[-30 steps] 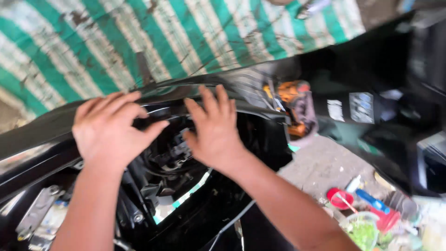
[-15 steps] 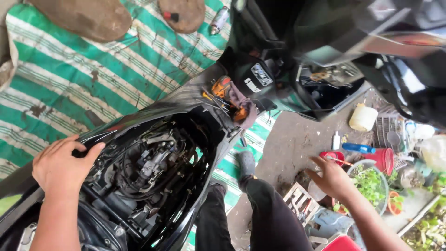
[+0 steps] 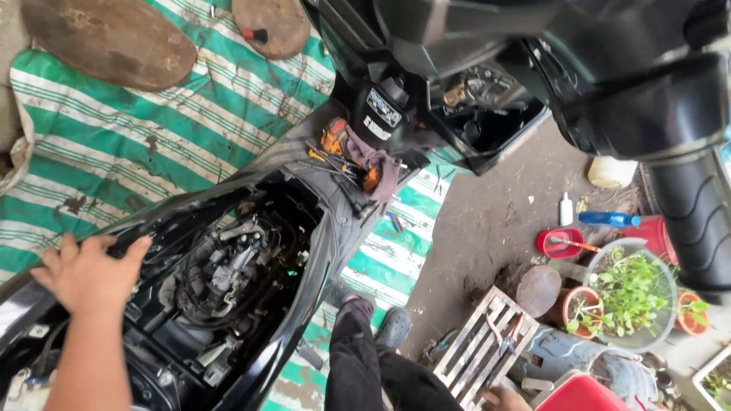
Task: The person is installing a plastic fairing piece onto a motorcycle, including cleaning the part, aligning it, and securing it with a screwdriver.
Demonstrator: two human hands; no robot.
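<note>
Dirt floor (image 3: 495,228): green-striped mat (image 3: 190,129) beyond my left hand (image 3: 87,274); wooden crate (image 3: 487,342), potted plants (image 3: 624,293) by my right.

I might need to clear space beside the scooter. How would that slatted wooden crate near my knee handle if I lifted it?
The wooden crate looks stiff rather than floppy, being built of rigid slats. Its open gaps suggest it is fairly light for its size. Pliers or similar tools seem to lie on it, so tilting it would probably let them slide off. The right hand is just below it, at the frame's edge.

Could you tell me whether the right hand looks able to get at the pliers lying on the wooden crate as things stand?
Probably yes: the right hand is low beside the wooden crate, nothing lies between it and the pliers.
</note>
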